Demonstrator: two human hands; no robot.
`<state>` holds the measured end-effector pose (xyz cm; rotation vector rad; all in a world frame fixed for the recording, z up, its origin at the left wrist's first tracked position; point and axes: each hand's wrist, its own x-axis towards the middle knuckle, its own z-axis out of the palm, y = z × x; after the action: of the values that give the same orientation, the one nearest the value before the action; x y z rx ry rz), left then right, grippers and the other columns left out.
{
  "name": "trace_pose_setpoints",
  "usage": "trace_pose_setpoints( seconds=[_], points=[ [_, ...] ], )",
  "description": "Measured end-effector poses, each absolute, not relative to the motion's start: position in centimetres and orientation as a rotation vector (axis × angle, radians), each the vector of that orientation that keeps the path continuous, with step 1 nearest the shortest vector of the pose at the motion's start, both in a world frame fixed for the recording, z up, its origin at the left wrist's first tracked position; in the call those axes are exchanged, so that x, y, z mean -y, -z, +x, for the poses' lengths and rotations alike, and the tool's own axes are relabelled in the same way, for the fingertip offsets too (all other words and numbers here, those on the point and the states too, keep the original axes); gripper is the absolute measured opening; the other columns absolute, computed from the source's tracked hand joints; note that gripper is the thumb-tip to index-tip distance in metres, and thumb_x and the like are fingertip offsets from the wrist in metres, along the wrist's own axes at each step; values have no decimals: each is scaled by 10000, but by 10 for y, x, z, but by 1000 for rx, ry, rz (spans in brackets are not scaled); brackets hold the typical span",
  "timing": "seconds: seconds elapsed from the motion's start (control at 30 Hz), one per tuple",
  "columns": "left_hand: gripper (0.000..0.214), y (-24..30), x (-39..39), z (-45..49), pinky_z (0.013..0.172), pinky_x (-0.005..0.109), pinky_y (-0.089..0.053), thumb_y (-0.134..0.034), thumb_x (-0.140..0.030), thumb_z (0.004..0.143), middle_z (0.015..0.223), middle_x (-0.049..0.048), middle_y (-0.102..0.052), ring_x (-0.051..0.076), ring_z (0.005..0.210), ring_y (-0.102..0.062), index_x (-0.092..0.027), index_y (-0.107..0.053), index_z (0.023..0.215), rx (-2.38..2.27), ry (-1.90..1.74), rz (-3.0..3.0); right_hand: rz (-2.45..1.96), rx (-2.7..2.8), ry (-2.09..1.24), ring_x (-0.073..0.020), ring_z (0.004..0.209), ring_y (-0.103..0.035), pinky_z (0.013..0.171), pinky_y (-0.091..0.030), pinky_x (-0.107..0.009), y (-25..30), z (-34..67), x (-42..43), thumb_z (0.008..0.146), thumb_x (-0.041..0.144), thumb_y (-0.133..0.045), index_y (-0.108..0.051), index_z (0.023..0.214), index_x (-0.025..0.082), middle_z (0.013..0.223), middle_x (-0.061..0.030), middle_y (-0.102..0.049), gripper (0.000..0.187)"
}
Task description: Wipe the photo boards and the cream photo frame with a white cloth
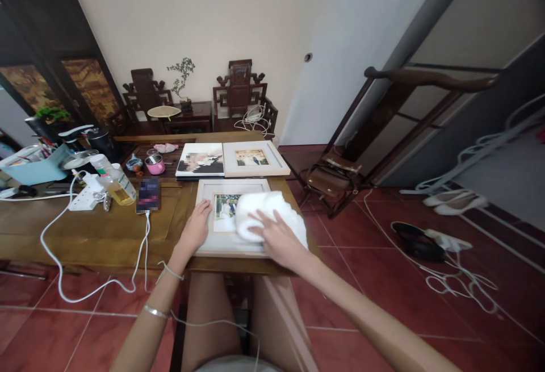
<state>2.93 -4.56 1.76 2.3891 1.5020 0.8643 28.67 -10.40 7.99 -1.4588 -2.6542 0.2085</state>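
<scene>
The left hand (198,225), loosely bent, touches the picture frame (225,239) at left, grip unclear; the right hand (277,238) lies spread on white cloth (261,201).

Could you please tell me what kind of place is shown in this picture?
Most likely a room in a home, perhaps a sitting room. A carved dark wooden chair stands by the wall, a framed photo of a couple lies on the table, and light-coloured shoes sit at the right.
</scene>
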Motion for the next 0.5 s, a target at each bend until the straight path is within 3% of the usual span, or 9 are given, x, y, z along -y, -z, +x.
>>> trace_pose_setpoints(
  seconds=[0.1, 0.23, 0.37, 0.5],
  points=[
    [557, -14, 44, 27, 1127, 452, -335, -350, 60, 750, 1364, 133, -502, 208, 1343, -381, -134, -548, 1234, -1486, -880, 2422, -1651, 2535, 14, -297, 1381, -248, 1095, -160, -543, -75, 284, 39, 711, 11, -452, -555, 1280, 176, 1492, -146, -324, 601],
    [563, -11, 43, 26, 1127, 455, -333, -347, 60, 751, 1364, 154, -499, 220, 1346, -375, -108, -533, 1256, -1483, -856, 2435, -1736, 2497, 130, -352, 1368, -236, 1064, -194, -563, -75, 277, -5, 770, 40, -446, -529, 1309, 151, 1489, -159, -326, 557],
    [595, -8, 42, 27, 1116, 477, -342, -353, 65, 741, 1382, 144, -484, 223, 1360, -353, -133, -519, 1277, -1490, -865, 2392, -1603, 2663, 91, -368, 1363, -238, 1061, -164, -602, -73, 272, 30, 738, 17, -456, -560, 1285, 177, 1475, -151, -355, 579],
    [625, -8, 43, 28, 1121, 475, -335, -349, 75, 730, 1382, 124, -490, 214, 1366, -344, -153, -510, 1289, -1488, -876, 2395, -1428, 2839, -190, -351, 1350, -295, 1050, -237, -593, -91, 281, 105, 704, 5, -441, -600, 1242, 189, 1441, -145, -412, 591]
  ],
)
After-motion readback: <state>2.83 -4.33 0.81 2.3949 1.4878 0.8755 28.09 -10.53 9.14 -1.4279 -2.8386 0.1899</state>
